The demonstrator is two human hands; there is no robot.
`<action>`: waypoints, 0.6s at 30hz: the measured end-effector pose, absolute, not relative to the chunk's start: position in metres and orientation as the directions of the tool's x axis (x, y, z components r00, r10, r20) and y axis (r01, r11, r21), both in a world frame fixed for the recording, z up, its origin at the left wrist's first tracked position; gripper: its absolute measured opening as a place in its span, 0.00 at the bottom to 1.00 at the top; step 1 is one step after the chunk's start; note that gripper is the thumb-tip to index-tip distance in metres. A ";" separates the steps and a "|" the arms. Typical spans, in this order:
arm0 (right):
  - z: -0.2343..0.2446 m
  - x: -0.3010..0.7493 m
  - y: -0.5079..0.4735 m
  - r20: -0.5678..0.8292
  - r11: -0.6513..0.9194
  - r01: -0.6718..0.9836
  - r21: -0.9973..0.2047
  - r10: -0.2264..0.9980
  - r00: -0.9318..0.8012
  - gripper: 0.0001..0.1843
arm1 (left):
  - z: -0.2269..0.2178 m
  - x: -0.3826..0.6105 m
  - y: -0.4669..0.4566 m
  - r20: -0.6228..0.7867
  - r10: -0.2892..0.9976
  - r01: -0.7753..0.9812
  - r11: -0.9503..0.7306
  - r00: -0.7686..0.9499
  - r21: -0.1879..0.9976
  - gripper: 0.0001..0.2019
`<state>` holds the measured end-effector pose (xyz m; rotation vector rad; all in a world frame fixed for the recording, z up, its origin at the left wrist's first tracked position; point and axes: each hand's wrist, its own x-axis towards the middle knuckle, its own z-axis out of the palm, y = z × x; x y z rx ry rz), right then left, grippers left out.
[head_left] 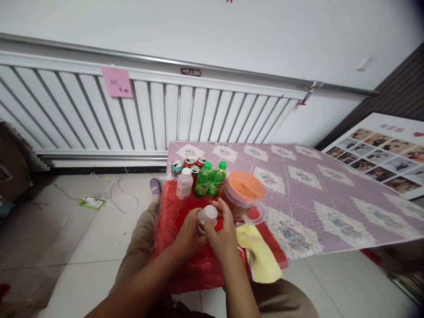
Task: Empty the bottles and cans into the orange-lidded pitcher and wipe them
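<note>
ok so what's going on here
A person is holding a white-capped bottle over a surface covered with red plastic. The left hand is around its side, and the right hand is at it too, thumb near the cap; whether the cap is being turned isn't clear. Beyond the hands stand another white-capped bottle with pinkish contents, two green-capped bottles and four cans. An orange-lidded pitcher and a yellow cloth are to the right.
</note>
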<state>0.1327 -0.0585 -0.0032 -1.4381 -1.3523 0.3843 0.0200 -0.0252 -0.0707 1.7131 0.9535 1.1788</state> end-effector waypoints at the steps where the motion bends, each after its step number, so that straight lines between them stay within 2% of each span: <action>1: -0.002 0.132 -0.058 0.413 0.208 0.520 -0.828 0.854 0.317 0.34 | -0.071 0.020 -0.025 0.327 0.906 0.137 -0.373 0.269 0.918 0.33; 6: 0.003 0.133 -0.056 0.436 0.193 0.568 -0.800 0.838 0.329 0.22 | -0.073 0.020 -0.025 0.330 0.902 0.137 -0.377 0.279 0.916 0.32; 9: 0.007 0.138 -0.058 0.450 0.221 0.488 -0.844 0.788 0.421 0.21 | -0.072 0.019 -0.026 0.289 0.918 0.135 -0.334 0.273 0.933 0.33; 14: 0.009 0.162 -0.074 0.282 0.174 0.245 -0.954 0.798 0.532 0.23 | -0.069 0.018 -0.028 0.244 0.934 0.175 -0.294 0.262 0.940 0.34; 18: -0.016 0.191 -0.093 0.182 0.017 0.307 -0.951 0.835 0.519 0.20 | -0.070 0.017 -0.029 0.224 0.937 0.172 -0.275 0.267 0.946 0.36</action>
